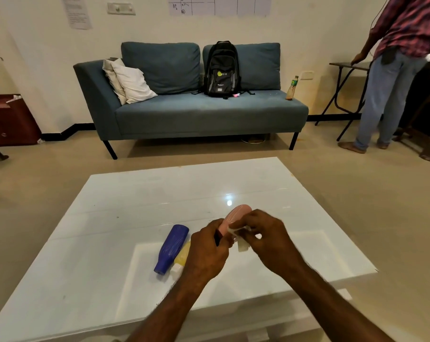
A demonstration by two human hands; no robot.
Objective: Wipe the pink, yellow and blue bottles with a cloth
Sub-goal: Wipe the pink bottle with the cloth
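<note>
My left hand [206, 253] grips the pink bottle [235, 217] steady above the table [110, 218]; my right hand [263, 233] pinches the cloth [242, 245] against it, beside the blue bottle [172, 248].

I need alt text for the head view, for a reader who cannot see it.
Over a white table, the left hand holds a pink bottle while the right hand presses a white cloth on it. Blue bottle and yellow bottle lie beside.
</note>
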